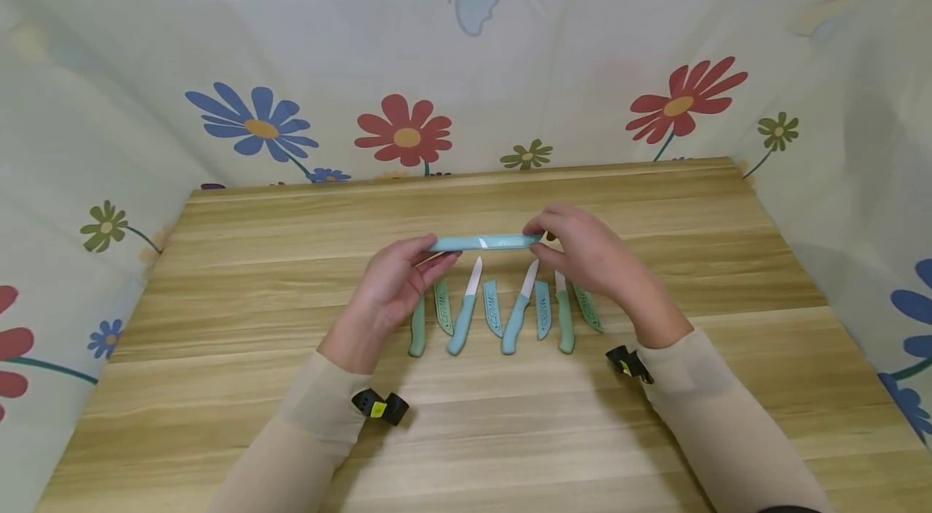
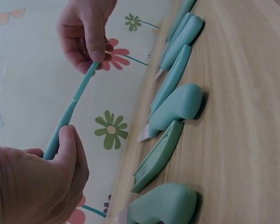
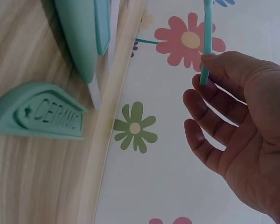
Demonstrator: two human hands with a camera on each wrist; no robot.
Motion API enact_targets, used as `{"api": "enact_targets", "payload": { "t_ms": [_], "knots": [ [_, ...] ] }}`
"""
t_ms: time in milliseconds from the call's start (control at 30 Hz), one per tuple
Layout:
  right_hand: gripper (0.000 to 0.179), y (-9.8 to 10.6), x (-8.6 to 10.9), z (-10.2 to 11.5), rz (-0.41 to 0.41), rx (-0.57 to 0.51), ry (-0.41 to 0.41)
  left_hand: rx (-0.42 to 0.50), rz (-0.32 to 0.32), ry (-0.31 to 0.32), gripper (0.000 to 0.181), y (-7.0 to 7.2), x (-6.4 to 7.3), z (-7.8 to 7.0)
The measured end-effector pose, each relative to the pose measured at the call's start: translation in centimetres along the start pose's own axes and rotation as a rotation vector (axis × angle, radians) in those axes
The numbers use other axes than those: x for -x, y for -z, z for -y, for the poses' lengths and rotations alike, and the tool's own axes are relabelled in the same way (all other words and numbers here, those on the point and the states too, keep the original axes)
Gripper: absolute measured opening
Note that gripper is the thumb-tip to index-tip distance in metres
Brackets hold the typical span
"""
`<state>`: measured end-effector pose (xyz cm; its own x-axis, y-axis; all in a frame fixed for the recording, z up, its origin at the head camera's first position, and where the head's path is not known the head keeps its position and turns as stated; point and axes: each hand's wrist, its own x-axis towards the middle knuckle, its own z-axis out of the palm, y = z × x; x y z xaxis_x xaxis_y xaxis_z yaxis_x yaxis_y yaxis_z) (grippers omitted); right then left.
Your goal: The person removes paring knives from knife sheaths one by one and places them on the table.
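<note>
A light blue knife in its matching sheath (image 1: 484, 242) is held level above the table by both hands. My left hand (image 1: 391, 280) grips the handle end between thumb and fingers. At the other end, my right hand (image 1: 591, 252) pinches the sheath tip, its remaining fingers loosely bent in the right wrist view. The seam between handle and sheath (image 2: 86, 81) shows in the left wrist view. Below lie two bare blue knives (image 1: 463, 325) with white blades, two blue sheaths (image 1: 493, 309), two green knives (image 1: 565, 323) and two green sheaths (image 1: 587, 309). My left hand partly covers the leftmost green knife.
Knives and sheaths alternate in a row across the middle of the wood-grain table (image 1: 473, 432), handles towards me. A white curtain (image 1: 568, 68) with printed flowers and a butterfly surrounds the table's back and sides.
</note>
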<state>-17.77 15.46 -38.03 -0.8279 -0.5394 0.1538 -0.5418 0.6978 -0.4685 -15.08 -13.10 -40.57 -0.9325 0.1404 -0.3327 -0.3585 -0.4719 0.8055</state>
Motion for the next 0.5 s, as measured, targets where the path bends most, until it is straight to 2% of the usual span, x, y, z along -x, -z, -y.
{"api": "enact_targets", "payload": {
  "t_ms": [500],
  "knots": [
    [0.026, -0.13, 0.17, -0.56, -0.027, 0.033, 0.063, 0.024, 0.003, 0.008, 0.024, -0.10, 0.12, 0.36]
  ]
}}
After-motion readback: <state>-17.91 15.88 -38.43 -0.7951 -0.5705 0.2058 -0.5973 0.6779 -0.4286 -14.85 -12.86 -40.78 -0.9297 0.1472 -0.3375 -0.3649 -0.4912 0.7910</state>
